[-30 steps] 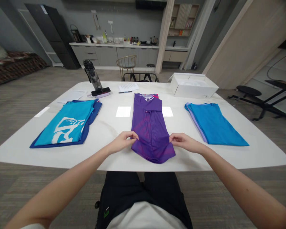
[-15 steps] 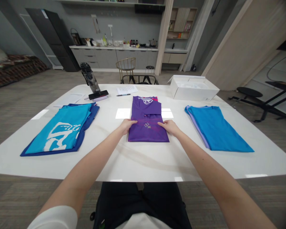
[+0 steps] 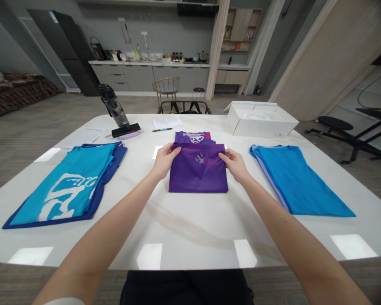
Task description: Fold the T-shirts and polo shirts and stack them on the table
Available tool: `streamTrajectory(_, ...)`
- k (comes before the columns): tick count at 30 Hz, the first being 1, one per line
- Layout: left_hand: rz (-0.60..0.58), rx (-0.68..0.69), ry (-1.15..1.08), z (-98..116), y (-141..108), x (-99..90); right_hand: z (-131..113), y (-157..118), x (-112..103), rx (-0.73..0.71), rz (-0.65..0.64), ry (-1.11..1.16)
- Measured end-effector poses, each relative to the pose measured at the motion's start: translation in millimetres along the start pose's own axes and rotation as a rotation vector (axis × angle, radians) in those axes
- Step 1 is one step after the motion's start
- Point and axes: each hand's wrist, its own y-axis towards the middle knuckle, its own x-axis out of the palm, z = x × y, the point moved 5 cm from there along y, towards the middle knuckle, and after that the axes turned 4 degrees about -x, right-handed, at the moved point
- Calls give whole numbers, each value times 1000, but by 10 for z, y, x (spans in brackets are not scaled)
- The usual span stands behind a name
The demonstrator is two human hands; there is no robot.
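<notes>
A purple shirt lies folded at the middle of the white table, its lower part doubled upward with a small grey print showing. My left hand pinches the left corner of the raised purple edge, thumb on top. At the opposite corner, my right hand grips the same edge between thumb and fingers. Beyond this edge the collar with a white logo and a bit of red is visible. To the left lies a teal shirt with white lettering on a dark blue garment; a blue shirt over a lilac one lies right.
On the white table, a handheld vacuum stands at the back left near papers and a pen. An open white box sits at the back right. Chairs and a kitchen counter are beyond.
Both hands have lifted the purple shirt's edge, which now stands higher and covers more of the folded part behind it. The camera view has shifted slightly.
</notes>
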Motion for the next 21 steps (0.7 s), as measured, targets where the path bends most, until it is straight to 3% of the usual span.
streamTrajectory(2, 60, -55, -22, -75, 187, -20, 31, 189, 7, 29, 32, -24)
streamTrajectory(6, 163, -412, 106, -584, 451, -150, 381, 472, 23, 287, 74, -234)
streamTrajectory(8, 180, -493, 200, -776, 509, -223, 540, 540, 12, 347, 72, -354)
streamTrajectory(11, 165, -396, 281, -791, 598, -269, 612, 621, -14, 274, 39, -456)
streamTrajectory(17, 2, -12, 129, -252, 987, -126, 335, 1005, -43, -80, 21, -324)
streamTrajectory(19, 61, 14, 104, -233, 1170, -154, 342, 1201, -32, -113, 53, -287)
streamTrajectory(21, 143, -85, 163, -407, 1327, -228, 474, 1377, -6, -44, 73, -350)
